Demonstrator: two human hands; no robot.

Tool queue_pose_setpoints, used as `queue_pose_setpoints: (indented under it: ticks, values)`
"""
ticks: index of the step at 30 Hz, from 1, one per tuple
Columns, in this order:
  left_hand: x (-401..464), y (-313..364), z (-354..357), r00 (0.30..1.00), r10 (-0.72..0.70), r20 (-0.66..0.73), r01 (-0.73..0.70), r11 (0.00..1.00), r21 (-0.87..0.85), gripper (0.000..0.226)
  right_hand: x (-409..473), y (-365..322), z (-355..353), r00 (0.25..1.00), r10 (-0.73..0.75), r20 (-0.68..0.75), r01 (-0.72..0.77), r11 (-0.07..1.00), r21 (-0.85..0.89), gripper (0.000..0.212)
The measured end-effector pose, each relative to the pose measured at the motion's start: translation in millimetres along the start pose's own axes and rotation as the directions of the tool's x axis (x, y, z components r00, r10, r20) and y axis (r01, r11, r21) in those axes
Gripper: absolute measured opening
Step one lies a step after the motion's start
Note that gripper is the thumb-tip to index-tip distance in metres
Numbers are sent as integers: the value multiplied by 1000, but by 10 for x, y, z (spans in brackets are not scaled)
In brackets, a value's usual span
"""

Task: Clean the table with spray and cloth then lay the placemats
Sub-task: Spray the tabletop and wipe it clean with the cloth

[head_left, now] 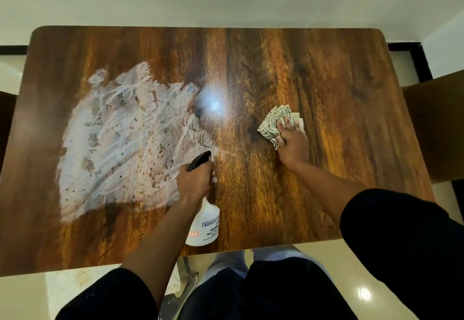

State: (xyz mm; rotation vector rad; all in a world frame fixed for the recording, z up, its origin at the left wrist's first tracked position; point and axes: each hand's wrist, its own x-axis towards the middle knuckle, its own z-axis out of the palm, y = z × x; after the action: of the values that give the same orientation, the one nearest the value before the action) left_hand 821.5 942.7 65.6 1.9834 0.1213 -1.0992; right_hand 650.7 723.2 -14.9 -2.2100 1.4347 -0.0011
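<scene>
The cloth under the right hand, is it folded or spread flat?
Folded or bunched, not spread. The cloth shows stacked layered edges fanning out beyond the right hand, whose fingers press it onto the table.

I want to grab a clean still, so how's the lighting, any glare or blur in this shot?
Head view: a bright lamp glare sits mid-table; wide-angle bending curves the table edges; the right hand and cloth look slightly motion-blurred; the spray bottle label stays readable.
</scene>
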Motion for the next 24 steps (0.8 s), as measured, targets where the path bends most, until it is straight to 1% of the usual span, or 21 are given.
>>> queue_pose_setpoints:
  ticks: [2, 3, 5, 6, 7, 8, 9, 11, 13, 14, 15, 16, 17, 19, 20, 22, 23, 24]
  values:
    - [-22, -59, 17, 1000, -9, -6, 9, 1000, -22, 25, -120, -194, 89, 998, 57, -9, -57, 998, -2, 54]
    - [-28, -93, 27, 1000, -15, -13, 14, 999, -31, 26, -205, -314, 148, 999, 50, -18, -50, 999, -5, 54]
    - [-36, -150, 44, 999, -25, -35, 23, 998, -55, 27, -391, -540, 256, 998, -63, 2, 63, 998, -30, 56]
    - [-45, -172, 49, 998, -26, -48, 23, 997, -71, 26, -480, -625, 309, 987, -155, 40, 158, 986, -56, 56]
    - [-59, -199, 50, 998, -24, -62, 18, 996, -87, 25, -563, -684, 369, 959, -267, 94, 275, 958, -86, 55]
    - [-89, -221, 49, 997, -21, -71, 13, 995, -102, 28, -635, -713, 430, 911, -381, 155, 398, 912, -101, 54]
    - [-115, -241, 43, 997, -14, -77, 5, 993, -115, 32, -681, -711, 482, 848, -484, 217, 511, 855, -88, 53]
    - [-177, -282, 33, 996, -11, -92, 0, 993, -121, 33, -645, -609, 507, 701, -643, 309, 681, 732, -22, 51]
    - [-198, -312, 15, 994, -21, -106, 12, 996, -90, 22, -488, -467, 454, 604, -709, 364, 759, 651, 11, 49]
    - [-213, -321, 5, 993, -32, -113, 22, 996, -86, 15, -384, -397, 395, 578, -720, 384, 777, 629, 9, 50]
    - [-232, -343, 2, 992, -39, -120, 28, 995, -92, 11, -276, -334, 327, 572, -719, 395, 784, 621, -6, 52]
    - [-255, -363, 0, 991, -42, -130, 28, 994, -105, 12, -179, -286, 258, 601, -700, 386, 767, 641, -31, 53]
    - [-278, -395, -5, 989, -39, -146, 21, 992, -126, 15, -99, -251, 203, 660, -664, 353, 722, 690, -54, 53]
    - [-339, -458, 6, 984, -48, -171, 18, 985, -172, 29, -8, -228, 147, 799, -551, 242, 579, 813, -63, 52]
    - [-377, -491, 7, 981, -61, -183, 26, 981, -192, 34, -8, -271, 152, 850, -489, 197, 508, 860, -55, 51]
    - [-425, -541, 3, 975, -82, -209, 33, 974, -225, 37, -104, -440, 215, 915, -378, 140, 388, 920, -50, 50]
    - [-444, -556, -4, 971, -77, -226, 21, 970, -241, 36, -201, -544, 257, 930, -345, 128, 353, 934, -47, 50]
    - [-471, -556, -10, 970, -76, -229, 14, 965, -261, 32, -309, -629, 313, 930, -342, 134, 351, 935, -47, 50]
